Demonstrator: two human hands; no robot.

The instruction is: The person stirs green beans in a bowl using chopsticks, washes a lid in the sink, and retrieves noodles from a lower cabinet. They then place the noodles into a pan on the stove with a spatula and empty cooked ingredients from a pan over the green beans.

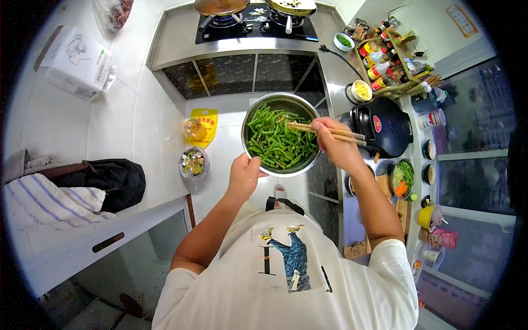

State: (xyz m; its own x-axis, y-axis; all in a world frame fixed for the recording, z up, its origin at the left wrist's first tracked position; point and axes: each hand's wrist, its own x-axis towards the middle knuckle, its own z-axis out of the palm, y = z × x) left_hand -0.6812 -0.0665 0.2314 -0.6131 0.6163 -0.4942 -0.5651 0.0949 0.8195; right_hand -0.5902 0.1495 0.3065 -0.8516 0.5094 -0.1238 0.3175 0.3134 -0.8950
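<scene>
Green beans (278,137) already cut, in the bowl (245,137) at your twelve o'clock. Your left hand (243,176) grips its rim at seven; your right hand (335,145), at three, pinches chopsticks (302,127), tips among the beans. Stirring looks partway; how much is left, can't tell.

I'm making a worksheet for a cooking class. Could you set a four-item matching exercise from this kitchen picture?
1. chopsticks
2. metal bowl
3. cut green beans
4. striped cloth

A. next to black fabric
B. held at the rim by the left grip
C. held in the right grip
D. heaped, bright green

Pairs: 1-C, 2-B, 3-D, 4-A
</scene>
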